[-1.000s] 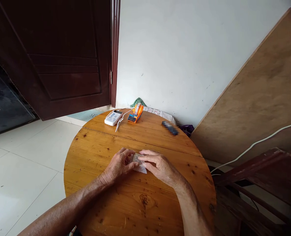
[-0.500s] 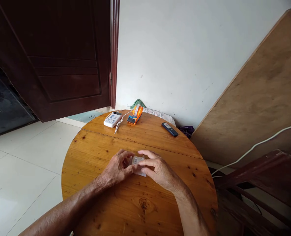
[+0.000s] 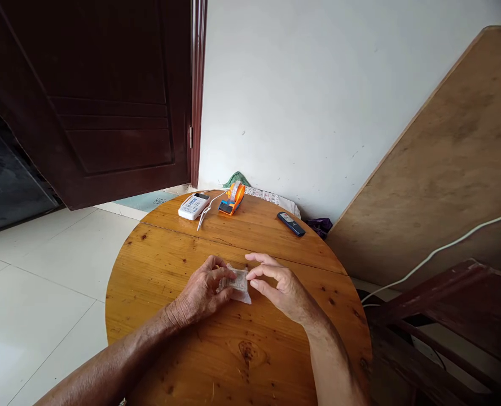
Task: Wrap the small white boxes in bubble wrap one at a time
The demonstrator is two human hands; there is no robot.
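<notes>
A small packet in clear wrapping, with a printed label [image 3: 238, 281], lies low over the middle of the round wooden table [image 3: 149, 293]. My left hand [image 3: 206, 286] grips its left side between thumb and fingers, which hide that end. On the other side, my right hand [image 3: 276, 280] is raised with its fingers apart, the fingertips close to the packet's right edge and nothing in them.
Toward the table's far edge stand a white device [image 3: 193, 206] with a white cable, an orange tape dispenser [image 3: 232, 198] and a dark remote control [image 3: 291, 224]. A dark red chair [image 3: 445, 293] is at the right.
My right hand has moved off the packet to the right and its fingers have opened. More of the packet's label now shows, with my left hand still on it.
</notes>
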